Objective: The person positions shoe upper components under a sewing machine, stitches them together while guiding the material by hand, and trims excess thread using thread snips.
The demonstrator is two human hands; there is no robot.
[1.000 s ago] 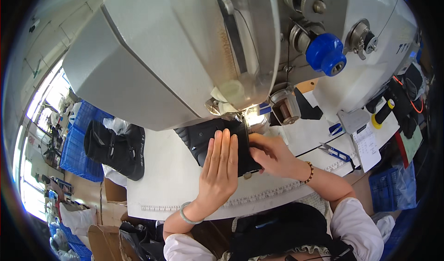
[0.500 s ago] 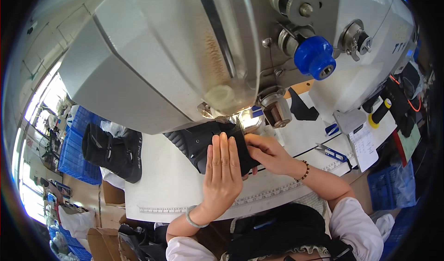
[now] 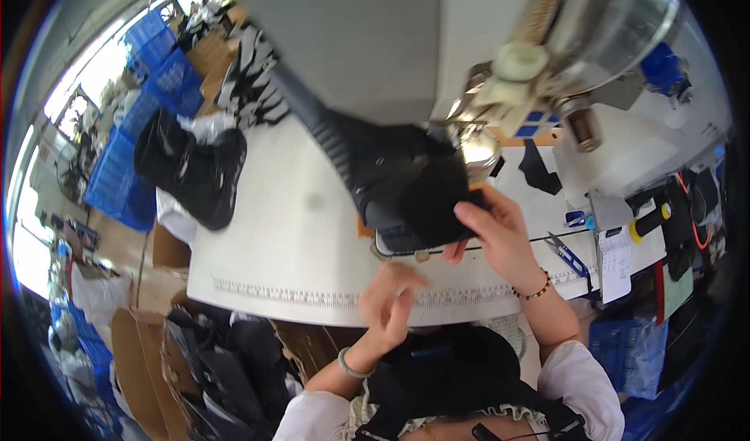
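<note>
A black boot upper (image 3: 418, 195) with a ribbed padded strip lies over the sewing machine bed, lifted toward me. My right hand (image 3: 500, 230) is closed on its right edge, thumb on top and fingers underneath. Below the piece, over the front of the table, is my left hand (image 3: 387, 296), off the boot upper. Motion smears its curled fingers, and I cannot make out whether they hold anything. The sewing machine's shiny presser area (image 3: 473, 140) sits just beyond the upper; the needle is hard to make out.
A black boot (image 3: 191, 167) stands at the table's left edge, beside blue crates (image 3: 121, 179). Blue-handled thread snips (image 3: 569, 255), a yellow-and-black thread spool (image 3: 650, 222) and a black cut piece (image 3: 537, 167) lie to the right. A printed ruler strip (image 3: 312, 294) runs along the front.
My left hand has come off the boot upper and moved toward me. My right hand keeps hold of the piece, which has been drawn out from under the machine head. The view has shifted.
</note>
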